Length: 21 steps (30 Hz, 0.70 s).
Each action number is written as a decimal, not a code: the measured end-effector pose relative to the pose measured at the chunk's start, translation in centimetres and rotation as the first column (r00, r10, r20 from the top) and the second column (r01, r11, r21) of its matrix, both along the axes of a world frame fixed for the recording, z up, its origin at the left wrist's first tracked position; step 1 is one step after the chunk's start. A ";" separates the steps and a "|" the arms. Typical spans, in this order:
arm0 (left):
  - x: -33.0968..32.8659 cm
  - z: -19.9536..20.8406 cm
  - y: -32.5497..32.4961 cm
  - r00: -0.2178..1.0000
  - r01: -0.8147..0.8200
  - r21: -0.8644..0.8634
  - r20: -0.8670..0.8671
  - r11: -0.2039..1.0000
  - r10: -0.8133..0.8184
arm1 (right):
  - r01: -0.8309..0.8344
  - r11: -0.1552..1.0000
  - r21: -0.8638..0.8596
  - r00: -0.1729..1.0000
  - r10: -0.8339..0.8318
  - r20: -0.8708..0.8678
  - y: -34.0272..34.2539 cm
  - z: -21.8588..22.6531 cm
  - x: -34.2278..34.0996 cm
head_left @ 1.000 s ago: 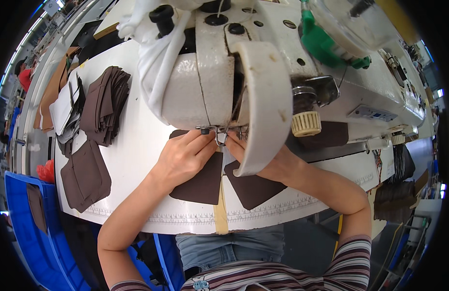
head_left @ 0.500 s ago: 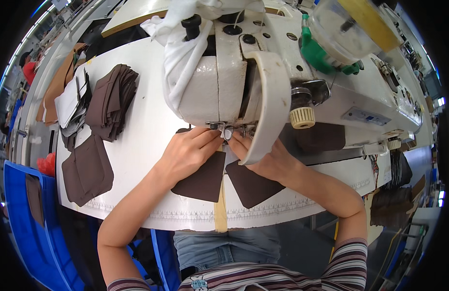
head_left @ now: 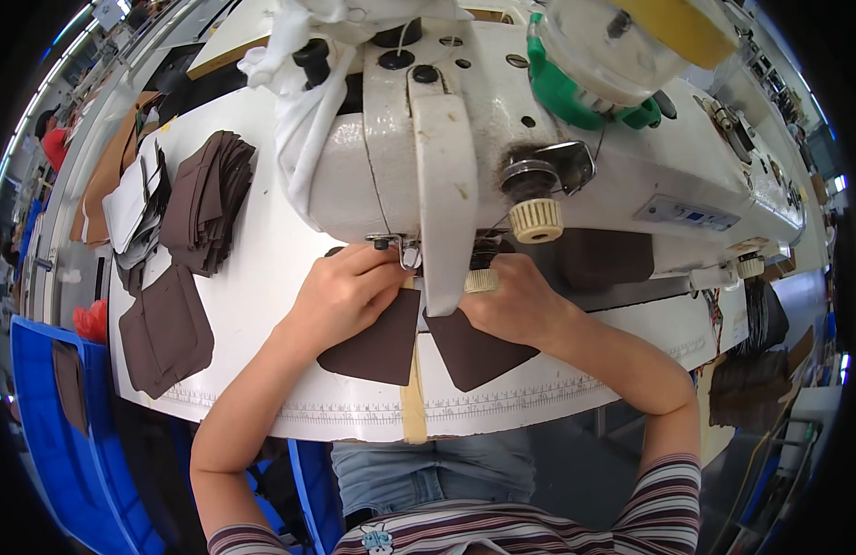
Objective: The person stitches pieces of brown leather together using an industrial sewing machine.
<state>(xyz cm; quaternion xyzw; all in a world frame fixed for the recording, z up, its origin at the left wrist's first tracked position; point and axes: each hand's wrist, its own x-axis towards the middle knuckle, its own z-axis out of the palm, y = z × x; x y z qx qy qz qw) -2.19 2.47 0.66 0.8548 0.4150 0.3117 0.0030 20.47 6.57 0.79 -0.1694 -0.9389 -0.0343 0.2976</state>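
Note:
At the presser foot (head_left: 410, 256) of a white sewing machine (head_left: 530, 176), my left hand (head_left: 347, 296) is closed, its fingertips pressed together on a flat dark brown piece (head_left: 371, 347). My right hand (head_left: 521, 301) lies across the gap with curled fingers, on a second dark brown piece (head_left: 479, 353). The machine's pale curved guard (head_left: 444, 185) and a ridged knob hide part of the right fingers. The two pieces spread apart toward me, with yellow tape (head_left: 413, 407) on the table showing between them. Where they meet under the foot is hidden.
Left on the white table (head_left: 261, 370) stand a stack of brown pieces (head_left: 204, 203), a pile of grey-white pieces (head_left: 132, 208) and a loose brown piece (head_left: 167, 331). Another brown piece (head_left: 604, 256) lies beneath the machine arm. Blue bins (head_left: 72, 435) stand at lower left.
The view has shifted, so the machine head and guard appear farther left. My right fingers look more curled and are more hidden. Both brown pieces stay in nearly the same place.

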 end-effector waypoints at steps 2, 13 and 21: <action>0.3 0.5 -0.2 0.999 0.012 0.014 -0.043 1.000 -0.011 | 0.006 1.000 -0.005 1.000 -0.006 0.004 0.0 -0.1 0.1; 0.1 0.5 -0.4 0.972 0.093 0.094 -0.225 0.991 -0.070 | 0.007 1.000 0.030 1.000 -0.006 -0.017 -0.1 0.3 -0.1; -0.3 0.8 -0.8 0.969 0.094 0.018 -0.232 0.995 -0.088 | -0.007 1.000 0.021 0.999 0.008 -0.033 0.2 -0.9 -0.2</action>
